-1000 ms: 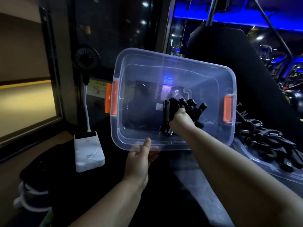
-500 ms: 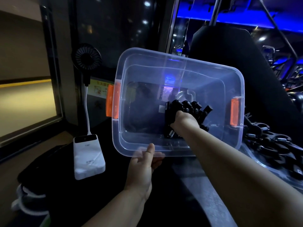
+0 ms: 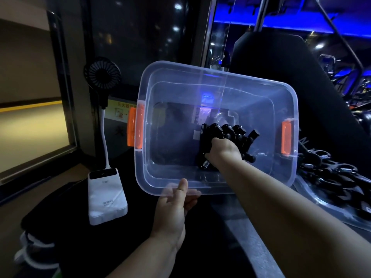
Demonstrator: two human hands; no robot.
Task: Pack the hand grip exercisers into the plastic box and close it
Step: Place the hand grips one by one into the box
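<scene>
Over the bench (image 3: pixel 210 241), the left hand (image 3: pixel 172 207) pinched the near rim of the tilted plastic box (image 3: pixel 200 70) as the right hand (image 3: pixel 222 151) held hand grip exercisers (image 3: pixel 228 133) clamped inside it, release seemingly due next.

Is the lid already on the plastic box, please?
No, the plastic box is open-topped, and the right hand reaches inside it gripping black hand grip exercisers.
</scene>
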